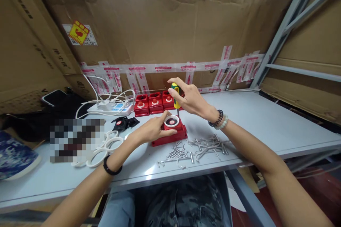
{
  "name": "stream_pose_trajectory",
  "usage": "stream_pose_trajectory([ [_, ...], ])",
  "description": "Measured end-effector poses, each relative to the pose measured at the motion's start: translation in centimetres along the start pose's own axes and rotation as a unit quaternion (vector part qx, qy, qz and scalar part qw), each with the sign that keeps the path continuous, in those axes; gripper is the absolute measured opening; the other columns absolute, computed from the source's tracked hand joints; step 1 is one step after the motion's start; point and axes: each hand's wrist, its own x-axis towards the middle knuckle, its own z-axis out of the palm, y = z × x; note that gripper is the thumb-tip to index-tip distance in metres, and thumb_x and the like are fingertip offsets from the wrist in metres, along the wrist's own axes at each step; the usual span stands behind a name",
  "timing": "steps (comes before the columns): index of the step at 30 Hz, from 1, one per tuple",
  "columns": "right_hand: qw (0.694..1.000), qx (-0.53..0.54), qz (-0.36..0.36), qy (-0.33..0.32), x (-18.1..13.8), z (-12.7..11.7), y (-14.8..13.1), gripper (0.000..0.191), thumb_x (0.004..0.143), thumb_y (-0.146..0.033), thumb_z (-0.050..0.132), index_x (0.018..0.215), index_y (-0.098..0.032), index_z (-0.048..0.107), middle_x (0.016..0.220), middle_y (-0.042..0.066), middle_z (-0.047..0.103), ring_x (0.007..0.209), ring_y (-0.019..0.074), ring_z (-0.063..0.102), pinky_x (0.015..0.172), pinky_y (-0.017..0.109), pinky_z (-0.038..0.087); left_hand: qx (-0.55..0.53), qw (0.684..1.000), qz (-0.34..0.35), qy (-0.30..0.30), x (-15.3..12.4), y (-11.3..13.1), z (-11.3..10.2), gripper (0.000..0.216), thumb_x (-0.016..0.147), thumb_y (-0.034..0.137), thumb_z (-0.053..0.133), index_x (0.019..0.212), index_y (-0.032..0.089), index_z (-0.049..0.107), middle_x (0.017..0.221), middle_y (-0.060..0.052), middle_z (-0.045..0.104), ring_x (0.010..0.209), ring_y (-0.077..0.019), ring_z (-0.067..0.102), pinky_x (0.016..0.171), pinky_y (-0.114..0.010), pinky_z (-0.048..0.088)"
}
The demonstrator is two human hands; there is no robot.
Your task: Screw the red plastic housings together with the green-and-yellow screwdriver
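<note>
My right hand (189,98) is closed round the yellow and green handle of a screwdriver (175,95), held upright with its shaft pointing down into a red square button unit (176,134). That unit has a white ring on top and lies flat on the grey table (266,120). My left hand (152,129) rests on its left side with fingers curled over it, thumb near the ring. Three more red button units (153,104) stand in a row just behind.
Several loose screws (191,149) lie scattered in front of the unit. White rings (108,147) lie at the left, beside black caps (124,122), a white power strip (113,108) with cables, and a black bag (61,104). Taped cardboard walls the back; a metal shelf frame (279,35) stands right.
</note>
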Motion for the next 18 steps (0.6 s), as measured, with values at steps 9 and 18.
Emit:
stream_pose_trajectory([
  [9,0.998,-0.035,-0.003,0.061,0.39,0.37,0.91,0.028,0.086,-0.041,0.058,0.100,-0.017,0.061,0.075,0.000,0.057,0.062,0.0110,0.044,0.063,0.027,0.036,0.033,0.999,-0.015,-0.011,0.11,-0.09,0.02,0.054,0.083,0.064,0.050,0.115,0.021,0.042,0.110,-0.012,0.068,0.099,-0.0320,0.065,0.079,-0.036,0.048],
  [18,0.998,0.048,-0.021,-0.035,0.41,-0.30,0.50,0.031,0.089,-0.027,0.049,0.118,-0.017,0.057,0.089,0.002,0.064,0.063,0.0104,0.048,0.065,0.026,0.039,0.033,0.999,-0.017,-0.013,0.08,0.09,-0.09,0.055,0.083,0.065,0.050,0.115,0.021,0.043,0.107,-0.012,0.068,0.093,-0.0313,0.066,0.074,-0.035,0.046],
])
